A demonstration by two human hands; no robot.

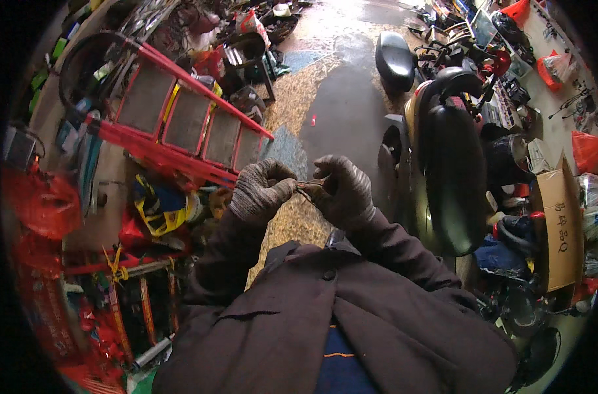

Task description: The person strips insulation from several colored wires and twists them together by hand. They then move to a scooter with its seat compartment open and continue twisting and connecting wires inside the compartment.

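Note:
Both of my hands wear grey knit gloves and meet in front of my chest. Between them runs a short bunch of thin wires, dark with a reddish-brown strand. My left hand pinches one end between thumb and forefinger. My right hand pinches the other end, its fingers curled. A thin dark strand hangs just under the fingertips. The exact ends of the wires are hidden by the gloves.
A red stepladder leans at the left. Close on the right stands a scooter with a long black seat; another black seat is farther off. A cardboard box, red bags and piled parts line both sides.

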